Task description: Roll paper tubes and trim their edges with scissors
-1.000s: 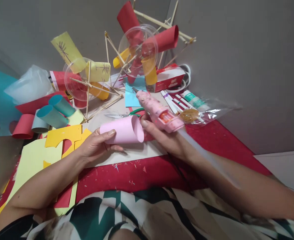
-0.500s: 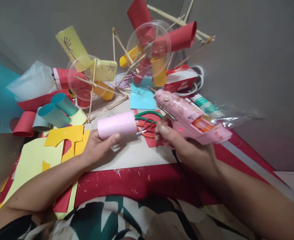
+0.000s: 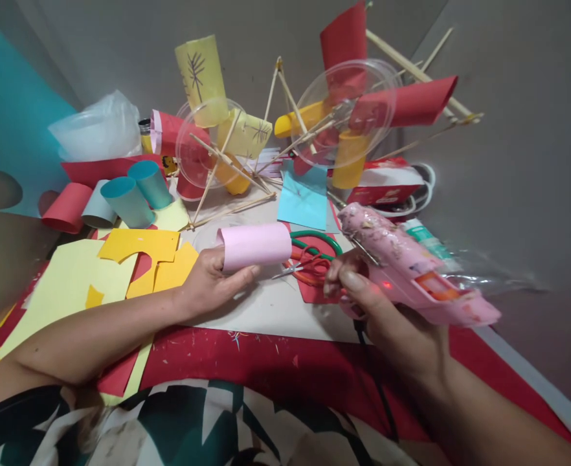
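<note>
My left hand [image 3: 217,285] is closed around a pale pink paper tube [image 3: 259,246], thumb along its underside and some fingers hidden behind or inside it. In my right hand [image 3: 382,310] is a pink hot glue gun [image 3: 402,259], gripped by its handle, with a red light glowing on its side. The gun's nozzle points up and left, apart from the tube. Between the hands lie scissors [image 3: 291,268] and a green cord loop [image 3: 331,239], over red paper. A blue paper square [image 3: 303,197] is just behind them.
Two stick-and-plastic-disc wheels carry paper tubes, a smaller one [image 3: 208,142] and a larger one [image 3: 344,110]. Teal tubes [image 3: 127,202] and a red tube [image 3: 67,207] stand at left, above yellow paper scraps [image 3: 142,244]. A glue stick [image 3: 428,239] lies behind the gun.
The view has swung left, so most things appear further right. The glue gun sits a little lower and farther from the pink tube. Both hands keep their holds.
</note>
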Demonstrator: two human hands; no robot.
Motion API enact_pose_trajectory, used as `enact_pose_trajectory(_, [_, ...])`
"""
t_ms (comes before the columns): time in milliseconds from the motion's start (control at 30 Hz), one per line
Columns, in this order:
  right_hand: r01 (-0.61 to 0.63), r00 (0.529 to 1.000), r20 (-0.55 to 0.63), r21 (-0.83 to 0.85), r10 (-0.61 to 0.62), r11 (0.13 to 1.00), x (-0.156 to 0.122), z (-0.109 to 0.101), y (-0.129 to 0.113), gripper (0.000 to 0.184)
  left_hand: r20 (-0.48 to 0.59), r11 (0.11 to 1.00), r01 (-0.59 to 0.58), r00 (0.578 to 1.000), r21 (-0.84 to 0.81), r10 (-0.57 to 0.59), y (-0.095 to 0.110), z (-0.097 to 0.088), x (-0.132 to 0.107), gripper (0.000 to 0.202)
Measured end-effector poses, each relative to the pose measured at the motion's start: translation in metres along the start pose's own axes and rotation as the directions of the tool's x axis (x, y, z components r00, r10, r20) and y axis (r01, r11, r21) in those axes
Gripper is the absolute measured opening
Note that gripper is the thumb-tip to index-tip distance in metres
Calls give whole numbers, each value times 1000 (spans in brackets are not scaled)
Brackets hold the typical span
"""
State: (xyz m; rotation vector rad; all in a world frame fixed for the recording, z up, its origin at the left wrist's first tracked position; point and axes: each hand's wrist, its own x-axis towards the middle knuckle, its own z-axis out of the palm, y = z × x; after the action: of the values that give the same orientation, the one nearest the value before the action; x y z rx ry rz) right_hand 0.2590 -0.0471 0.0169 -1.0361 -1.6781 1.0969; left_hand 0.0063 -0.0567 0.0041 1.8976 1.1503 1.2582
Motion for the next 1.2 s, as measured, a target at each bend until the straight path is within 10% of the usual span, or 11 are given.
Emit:
enact_pose_trajectory(567, [-202,973,-58,245,223,948,7,12,13,20,98,970,-220,973,101,210,-2,1,-3,20])
enact_pose_trajectory(900, [-420,890,72,512,450,749,14,25,-2,37,191,908,-405,905,106,381,-6,4,-4,27])
enact_pose_trajectory(1067, [-332,868,-59,669,493,665,24,20,-2,41,-10,822,-543,834,173,552,-1,0,-3,55])
enact_pose_trajectory(1200, [-262,913,-56,678,404,687,30,13,-5,38,-178,890,-447,872,86,455,1,-1,-7,71])
